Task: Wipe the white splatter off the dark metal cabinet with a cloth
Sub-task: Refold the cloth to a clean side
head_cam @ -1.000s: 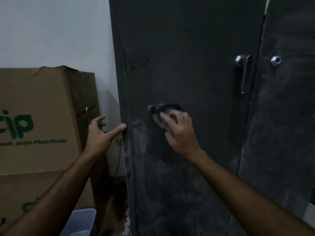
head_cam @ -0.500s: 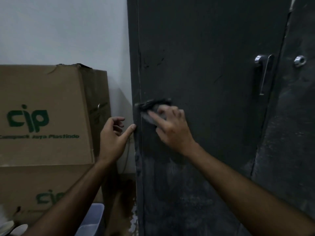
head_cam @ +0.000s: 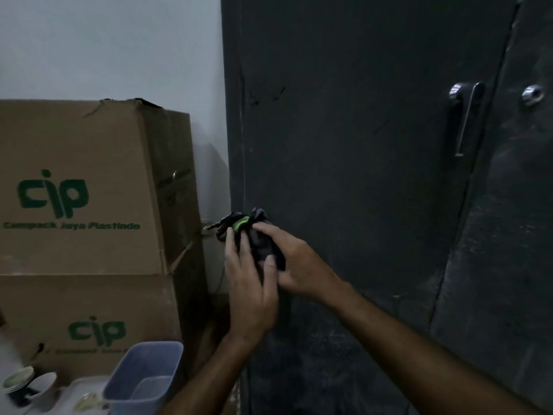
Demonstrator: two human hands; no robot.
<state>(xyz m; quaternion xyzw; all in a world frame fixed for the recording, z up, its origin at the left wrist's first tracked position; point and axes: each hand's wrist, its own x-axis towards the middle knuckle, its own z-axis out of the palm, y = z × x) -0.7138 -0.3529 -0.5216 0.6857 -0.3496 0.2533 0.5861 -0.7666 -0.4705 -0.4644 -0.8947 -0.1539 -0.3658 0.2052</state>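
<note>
A dark cloth (head_cam: 263,244) with a green patch is being held bunched between both hands at the left edge of the dark cabinet (head_cam: 359,145). It is being gripped by the right hand (head_cam: 294,262), whose fingers are curled round it, and is being pinched by the left hand (head_cam: 250,283) with thumb and fingers. Faint white splatter (head_cam: 314,348) is being shown on the lower door. Stacked cardboard boxes (head_cam: 83,187) are being seen beside the cabinet.

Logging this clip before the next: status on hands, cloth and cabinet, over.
Both hands, left and right, grip the dark cloth with its green patch. Cloth bunched off the cabinet door. Faint white smears low on door. Nothing blocking.
</note>
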